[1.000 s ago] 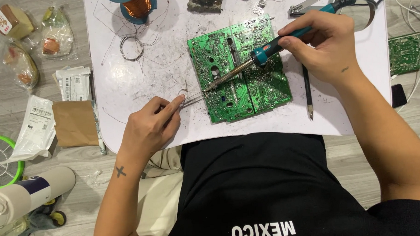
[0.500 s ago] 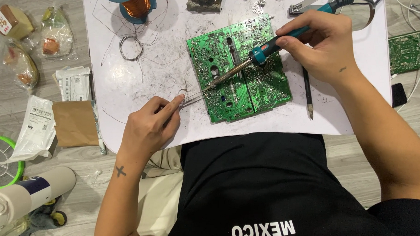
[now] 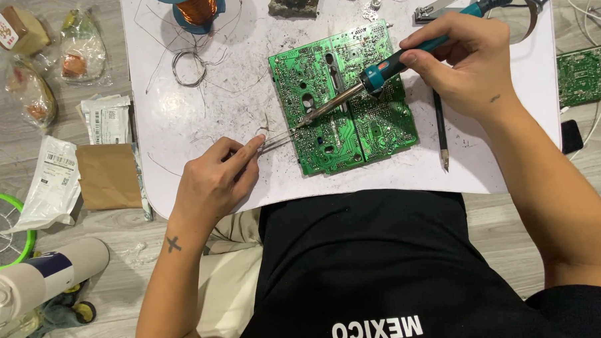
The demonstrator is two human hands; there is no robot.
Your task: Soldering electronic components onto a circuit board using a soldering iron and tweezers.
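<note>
Item: green circuit board [image 3: 341, 97], centre of white tabletop [image 3: 179, 120]. Right hand [image 3: 473, 66] grasping teal-handled soldering iron [image 3: 383, 69], tip on board's left half. Left hand [image 3: 214, 182] pinching tweezers [image 3: 279, 138] at board's left edge. Advice: brace both wrists, tip steady on one joint.

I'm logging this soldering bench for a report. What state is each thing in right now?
Green circuit board: flat on the white table, solder side up.
Soldering iron: held in right hand, tip on board.
Tweezers: pinched in left hand, tips at board's edge.
Copper wire spool: upright, untouched.
Pencil: lying loose.
</note>
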